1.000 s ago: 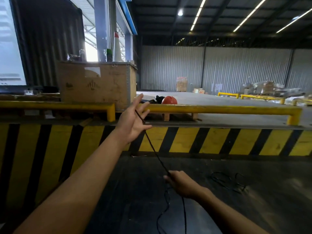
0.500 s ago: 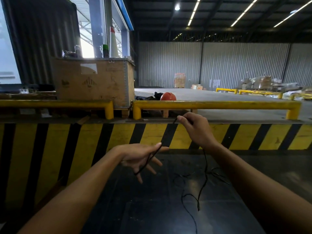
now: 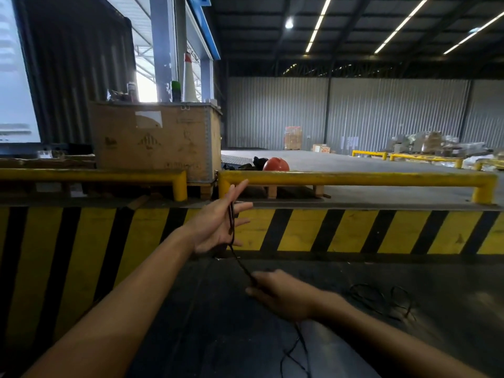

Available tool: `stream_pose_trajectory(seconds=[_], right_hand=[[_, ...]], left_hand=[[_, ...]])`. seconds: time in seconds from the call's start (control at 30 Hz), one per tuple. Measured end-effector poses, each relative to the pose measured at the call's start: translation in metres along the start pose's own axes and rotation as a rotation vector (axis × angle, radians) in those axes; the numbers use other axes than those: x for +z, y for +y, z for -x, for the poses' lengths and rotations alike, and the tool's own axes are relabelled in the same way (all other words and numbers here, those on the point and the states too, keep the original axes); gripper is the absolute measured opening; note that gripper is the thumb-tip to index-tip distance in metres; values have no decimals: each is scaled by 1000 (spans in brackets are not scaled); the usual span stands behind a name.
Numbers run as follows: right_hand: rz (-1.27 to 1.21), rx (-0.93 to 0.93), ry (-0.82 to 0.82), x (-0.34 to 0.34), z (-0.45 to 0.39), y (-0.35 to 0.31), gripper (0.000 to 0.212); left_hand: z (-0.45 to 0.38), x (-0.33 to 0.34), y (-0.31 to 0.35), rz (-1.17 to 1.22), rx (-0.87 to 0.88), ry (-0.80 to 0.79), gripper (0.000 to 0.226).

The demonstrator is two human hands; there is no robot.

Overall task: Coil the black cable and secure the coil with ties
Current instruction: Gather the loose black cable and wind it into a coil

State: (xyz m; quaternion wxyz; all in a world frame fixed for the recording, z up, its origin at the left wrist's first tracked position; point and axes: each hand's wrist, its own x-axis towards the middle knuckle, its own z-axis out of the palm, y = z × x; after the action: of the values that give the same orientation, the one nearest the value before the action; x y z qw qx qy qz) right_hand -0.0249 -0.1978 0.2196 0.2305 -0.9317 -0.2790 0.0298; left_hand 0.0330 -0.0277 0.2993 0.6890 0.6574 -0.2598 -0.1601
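Progress early, few loops | left hand (image 3: 218,225) splayed wide, black cable (image 3: 240,264) draped over palm | right hand (image 3: 275,294) closed around cable | most slack on floor (image 3: 450,282), ties unseen

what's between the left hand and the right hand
In the head view, a taut stretch of the black cable runs from the open left hand down to the right hand; nothing else lies between them.
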Motion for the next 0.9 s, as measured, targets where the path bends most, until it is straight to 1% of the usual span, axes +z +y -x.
stream_pose_trajectory(seconds=[0.07, 0.13, 0.2, 0.23, 0.27, 0.33, 0.37, 0.43, 0.5, 0.57, 0.63, 0.7, 0.73, 0.77, 0.83, 0.9], right_hand=[[15, -22, 22, -28, 3, 2, 7], [-2, -26, 102, -54, 6, 4, 7], [-8, -14, 237, -76, 6, 6, 7], [-6, -15, 320, -86, 5, 6, 7], [-14, -25, 405, -95, 3, 6, 7], [-81, -67, 550, -109, 0, 9, 9], [-147, -80, 594, -111, -1, 11, 11], [-287, -60, 620, -107, -5, 19, 15], [-371, -36, 570, -88, -9, 25, 23], [-404, -28, 420, -57, -11, 24, 28], [-376, 21, 228, -20, -9, 12, 28], [-317, 59, 59, 12, -5, -5, 22], [-276, 47, -9, 22, -3, -10, 19], [-232, 24, -71, 28, -1, -15, 18], [-133, -18, -124, 23, 5, -20, 17], [-38, -47, -76, 3, 10, -21, 17]], left_hand=[[0, -11, -5, -184, -43, 46, 60], [3, -18, -9, -467, -118, 48, 57], [6, -17, -12, -684, -243, -16, 49], [8, -14, -13, -721, -312, -79, 46], [10, -10, -12, -707, -379, -161, 44], [14, -1, -9, -535, -467, -354, 44], [16, 4, -6, -433, -471, -437, 43], [20, 11, 1, -250, -416, -543, 42], [21, 14, 8, -67, -310, -583, 46], [18, 17, 17, 77, -172, -539, 50], [14, 21, 25, 138, -57, -418, 46], [9, 22, 26, 142, 5, -270, 40], [7, 22, 25, 105, 15, -214, 39], [6, 19, 22, 8, 27, -160, 40], [6, 16, 17, -359, 45, -63, 47], [9, 10, 8, -753, 2, -14, 48]])
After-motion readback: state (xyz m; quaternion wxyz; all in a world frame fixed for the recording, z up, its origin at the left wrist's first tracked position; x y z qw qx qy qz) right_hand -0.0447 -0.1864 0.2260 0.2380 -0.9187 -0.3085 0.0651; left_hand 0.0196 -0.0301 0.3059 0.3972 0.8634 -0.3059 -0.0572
